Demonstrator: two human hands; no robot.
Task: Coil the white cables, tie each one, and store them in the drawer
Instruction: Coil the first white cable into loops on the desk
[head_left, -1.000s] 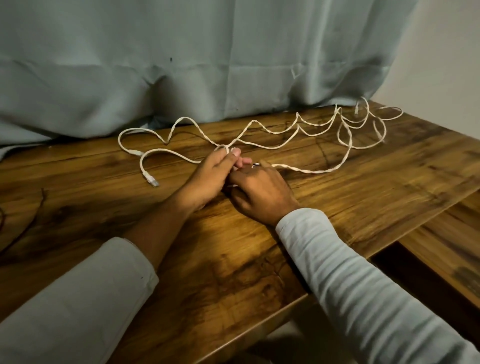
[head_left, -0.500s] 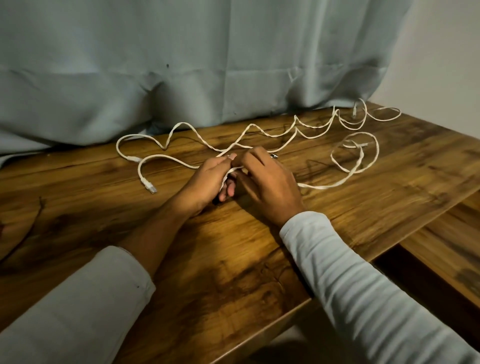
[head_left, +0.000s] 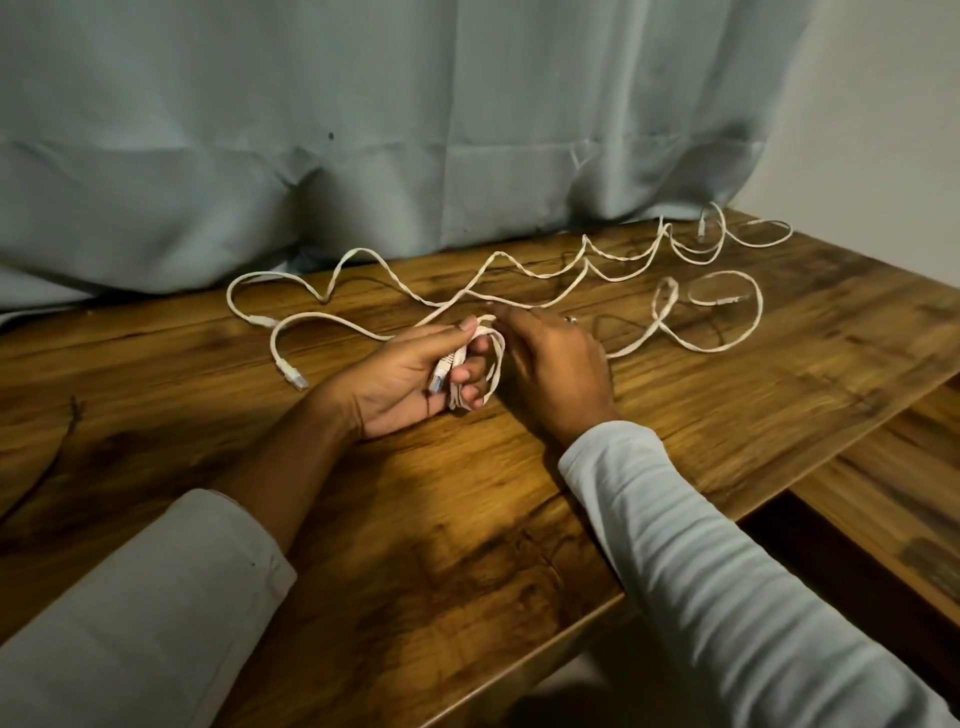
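Where the two pale sleeves (head_left: 727, 571) reach in from the near edge, both forearms lie over a dark-grained wooden counter (head_left: 467, 545). The left hand (head_left: 400, 379) rests on its side with the palm turned inward. Its fingers (head_left: 470, 374) are curled through a small coil of white cable (head_left: 496, 364), and the thumb lies along the top of the bundle. A translucent plug (head_left: 439, 376) at the cable's end points down into the palm.

The right hand (head_left: 550, 364) sits just beside it, knuckles up, its fingers bent down against the far side of the coil. Whether they pinch the cable I cannot tell, since the back of the hand hides them.

From under the right hand the same flat, slightly kinked cable trails off to the right and curls into two loose loops on the counter. A small connector lies in the larger loop.

Farther back another stretch of cable (head_left: 363, 260) zigzags across the counter. One plug end lies near the left hand, and the rest wanders to the far right corner — thin, pale and uncoiled.

Behind it all hangs a grey-blue curtain (head_left: 363, 130), touching the counter's back edge, with a plain wall (head_left: 883, 104) to the right.
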